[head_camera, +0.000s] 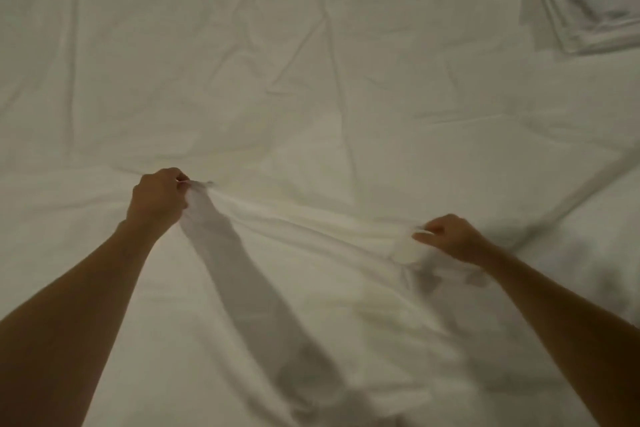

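A wrinkled white bed sheet (pixel 311 87) fills nearly the whole head view. My left hand (pixel 157 198) grips a bunched fold of the sheet left of centre, fingers curled round the cloth. My right hand (pixel 450 239) pinches another fold of the same sheet at the lower right. A raised ridge of fabric runs between the two hands, and creases fan out from each grip. Both bare forearms reach in from the bottom corners and cast shadows on the cloth.
A white pillow (pixel 595 0) with a stitched border lies at the top right corner. Along the right side the sheet (pixel 588 218) drops away over a diagonal edge into shadow.
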Demonstrator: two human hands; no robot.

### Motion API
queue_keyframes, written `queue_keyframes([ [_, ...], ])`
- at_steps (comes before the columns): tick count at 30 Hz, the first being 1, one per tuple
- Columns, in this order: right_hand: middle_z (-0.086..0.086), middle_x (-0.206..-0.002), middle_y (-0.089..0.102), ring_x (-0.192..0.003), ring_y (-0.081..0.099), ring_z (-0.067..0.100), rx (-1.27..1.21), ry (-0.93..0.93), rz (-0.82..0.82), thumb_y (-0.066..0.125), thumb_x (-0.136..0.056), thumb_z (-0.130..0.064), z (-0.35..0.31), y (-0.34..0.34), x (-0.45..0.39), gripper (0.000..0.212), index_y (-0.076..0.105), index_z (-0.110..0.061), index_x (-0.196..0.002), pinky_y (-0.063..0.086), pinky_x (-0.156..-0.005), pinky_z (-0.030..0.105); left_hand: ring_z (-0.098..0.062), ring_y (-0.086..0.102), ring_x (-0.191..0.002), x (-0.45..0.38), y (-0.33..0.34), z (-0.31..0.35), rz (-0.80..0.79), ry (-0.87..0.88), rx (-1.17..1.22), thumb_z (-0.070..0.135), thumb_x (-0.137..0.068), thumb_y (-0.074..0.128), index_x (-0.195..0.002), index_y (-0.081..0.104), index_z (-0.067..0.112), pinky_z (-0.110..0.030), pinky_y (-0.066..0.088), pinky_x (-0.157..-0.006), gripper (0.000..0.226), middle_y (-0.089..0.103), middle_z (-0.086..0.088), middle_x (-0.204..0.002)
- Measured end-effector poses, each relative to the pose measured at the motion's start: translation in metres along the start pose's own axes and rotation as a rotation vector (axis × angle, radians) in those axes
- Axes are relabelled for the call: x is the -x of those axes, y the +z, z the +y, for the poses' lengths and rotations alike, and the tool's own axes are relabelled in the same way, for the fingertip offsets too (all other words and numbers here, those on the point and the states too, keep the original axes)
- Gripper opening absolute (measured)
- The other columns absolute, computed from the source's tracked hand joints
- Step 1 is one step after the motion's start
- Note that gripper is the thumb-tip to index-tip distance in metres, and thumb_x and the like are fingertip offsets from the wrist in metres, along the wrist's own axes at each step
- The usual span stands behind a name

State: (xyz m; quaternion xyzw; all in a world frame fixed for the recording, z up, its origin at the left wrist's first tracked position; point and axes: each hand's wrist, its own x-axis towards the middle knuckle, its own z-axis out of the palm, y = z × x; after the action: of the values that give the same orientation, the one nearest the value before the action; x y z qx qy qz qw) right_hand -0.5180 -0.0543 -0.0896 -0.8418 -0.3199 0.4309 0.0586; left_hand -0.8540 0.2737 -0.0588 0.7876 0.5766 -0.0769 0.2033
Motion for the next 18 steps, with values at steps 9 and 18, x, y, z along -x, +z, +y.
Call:
queue_keyframes([
  [9,0.014,-0.101,0.072,-0.101,0.064,0.029,-0.018,-0.213,0.531,0.066,-0.089,-0.032,-0.032,-0.123,-0.082,0.030,0.074,-0.004,-0.094,0.040,-0.083,0.028,-0.027,0.063,-0.084,-0.030,0.009,0.034,0.074,-0.161,0.147,0.012,-0.096,0.046,-0.104,0.064,0.002,-0.031,0.044,-0.073,0.022,0.071,-0.018,-0.088],
  [18,0.019,-0.123,0.060,-0.112,0.053,0.039,0.180,-0.040,0.316,0.051,-0.094,-0.048,-0.007,-0.104,-0.134,0.045,0.061,-0.009,-0.116,0.039,-0.092,0.039,-0.039,0.057,-0.109,-0.062,0.041,0.052,0.000,-0.103,0.048,0.017,-0.092,0.057,-0.112,0.067,0.003,-0.036,0.045,-0.086,0.027,0.065,-0.022,-0.113],
])
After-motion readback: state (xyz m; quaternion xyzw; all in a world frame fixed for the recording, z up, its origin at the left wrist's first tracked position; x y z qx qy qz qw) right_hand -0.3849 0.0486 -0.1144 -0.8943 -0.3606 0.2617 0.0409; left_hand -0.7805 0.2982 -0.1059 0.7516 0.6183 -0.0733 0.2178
